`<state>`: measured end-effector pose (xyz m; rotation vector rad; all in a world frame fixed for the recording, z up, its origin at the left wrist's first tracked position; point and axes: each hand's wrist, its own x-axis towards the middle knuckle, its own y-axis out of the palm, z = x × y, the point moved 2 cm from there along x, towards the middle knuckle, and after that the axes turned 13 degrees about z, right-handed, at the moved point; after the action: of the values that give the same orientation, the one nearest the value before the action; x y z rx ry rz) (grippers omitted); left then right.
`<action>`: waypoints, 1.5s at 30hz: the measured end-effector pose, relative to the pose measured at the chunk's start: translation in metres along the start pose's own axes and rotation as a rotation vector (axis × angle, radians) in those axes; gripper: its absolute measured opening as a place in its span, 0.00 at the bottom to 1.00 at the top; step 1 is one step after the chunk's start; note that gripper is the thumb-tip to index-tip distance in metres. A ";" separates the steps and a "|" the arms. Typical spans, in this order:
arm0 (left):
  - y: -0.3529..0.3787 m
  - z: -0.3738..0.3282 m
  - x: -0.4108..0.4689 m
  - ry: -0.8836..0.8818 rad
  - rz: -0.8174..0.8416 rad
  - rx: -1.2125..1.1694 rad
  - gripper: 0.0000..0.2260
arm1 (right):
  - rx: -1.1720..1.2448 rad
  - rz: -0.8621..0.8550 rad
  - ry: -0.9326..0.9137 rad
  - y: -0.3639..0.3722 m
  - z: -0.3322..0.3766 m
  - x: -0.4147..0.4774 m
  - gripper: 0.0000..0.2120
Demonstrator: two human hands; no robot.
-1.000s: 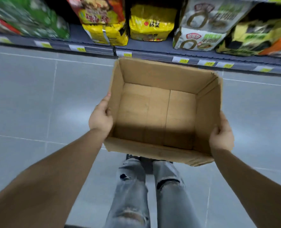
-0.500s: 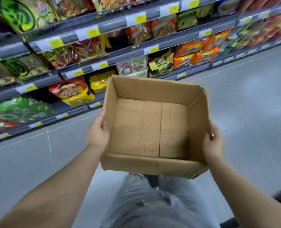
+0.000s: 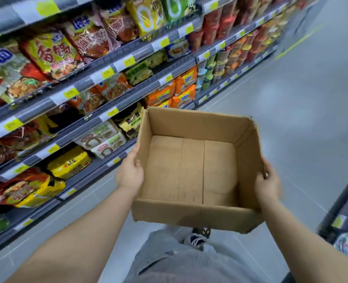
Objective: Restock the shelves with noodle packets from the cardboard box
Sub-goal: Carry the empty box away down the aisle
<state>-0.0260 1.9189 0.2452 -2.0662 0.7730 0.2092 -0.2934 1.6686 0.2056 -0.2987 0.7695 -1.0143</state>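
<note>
An open brown cardboard box (image 3: 191,123) is held in front of me at waist height, and nothing lies inside it. My left hand (image 3: 129,173) grips its left wall, thumb over the rim. My right hand (image 3: 268,184) grips its right wall near the front corner. Noodle packets (image 3: 50,52) in red, yellow, green and orange fill the grey shelves (image 3: 112,111) on my left, running along the aisle. A yellow multipack (image 3: 69,163) and white packets (image 3: 101,139) sit on the lower shelves beside the box.
Grey tiled aisle floor (image 3: 301,99) stretches ahead to the right. Another shelf unit's edge (image 3: 344,201) with packets stands at the right border. My legs and one shoe (image 3: 198,237) show below the box. Cup noodles (image 3: 226,58) line the far shelves.
The view has swung up and to the right, from the floor and bottom shelf to several shelf levels along the aisle. Both hands keep holding the box, which stays in front of me.
</note>
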 end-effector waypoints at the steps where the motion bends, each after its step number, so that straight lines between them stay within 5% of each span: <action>1: 0.008 -0.018 0.007 0.004 0.011 0.015 0.23 | 0.004 -0.011 0.006 -0.013 0.001 0.012 0.25; 26: 0.120 -0.381 0.308 0.276 0.186 0.164 0.23 | 0.172 -0.297 0.259 -0.177 0.090 0.321 0.20; 45: 0.336 -0.696 0.429 0.282 0.220 0.088 0.23 | 0.158 -0.309 0.223 -0.439 0.083 0.632 0.18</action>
<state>0.0175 1.0360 0.2408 -1.9489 1.1629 0.0039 -0.3319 0.8962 0.2334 -0.1722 0.8548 -1.4103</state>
